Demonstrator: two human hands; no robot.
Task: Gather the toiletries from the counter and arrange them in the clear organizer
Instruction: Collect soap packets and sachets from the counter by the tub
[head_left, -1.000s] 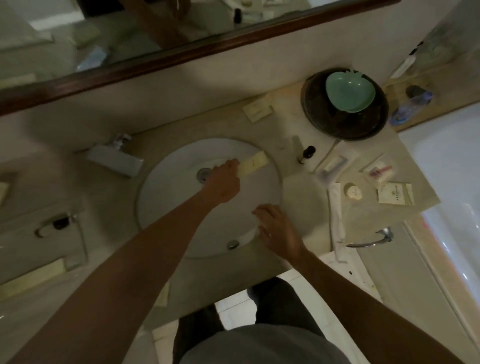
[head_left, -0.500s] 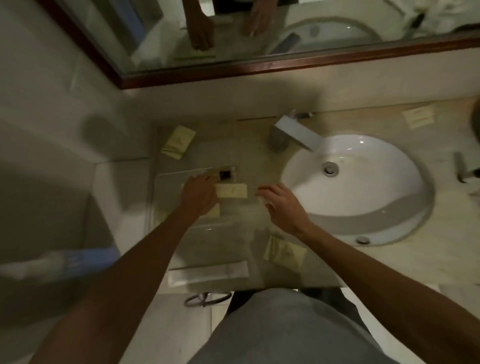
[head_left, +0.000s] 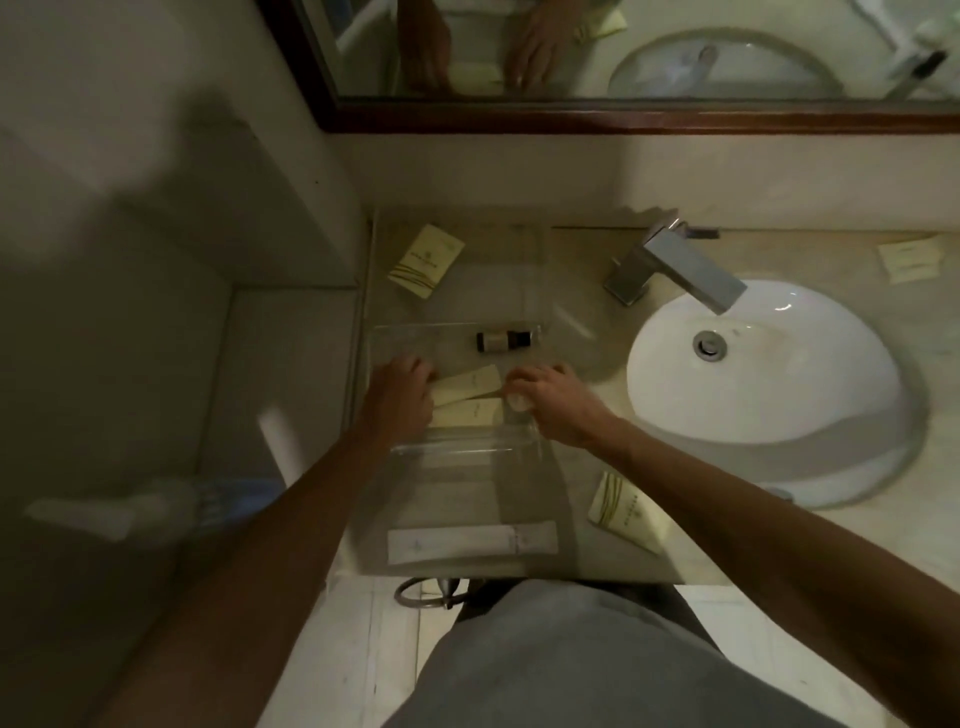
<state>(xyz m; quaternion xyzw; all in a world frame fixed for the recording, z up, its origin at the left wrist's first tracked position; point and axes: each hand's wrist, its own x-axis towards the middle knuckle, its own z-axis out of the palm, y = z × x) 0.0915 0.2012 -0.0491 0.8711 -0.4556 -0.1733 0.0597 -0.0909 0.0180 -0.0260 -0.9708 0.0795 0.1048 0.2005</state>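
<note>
The clear organizer (head_left: 540, 441) sits on the counter left of the sink. Inside it lie a small dark bottle (head_left: 503, 340) and two cream packets, the upper one (head_left: 467, 383) above the lower one (head_left: 467, 413). My left hand (head_left: 400, 389) has its fingers curled on the left end of the upper packet. Over that packet's right end, my right hand (head_left: 550, 402) has its fingertips pressed down; its palm is hidden. Loose on the counter are a cream packet (head_left: 426, 260) at the back, a cream tube (head_left: 623, 512) and a long white packet (head_left: 470, 543) in front.
A white sink (head_left: 763, 384) with a square metal faucet (head_left: 675, 265) fills the right side. Another cream packet (head_left: 909, 257) lies behind the sink. A wood-framed mirror (head_left: 623, 122) runs along the back wall. A wall closes the counter's left end.
My left hand carried a cream packet from over the sink to the organizer and laid it inside. My right hand followed and now touches its right end. The view swung left.
</note>
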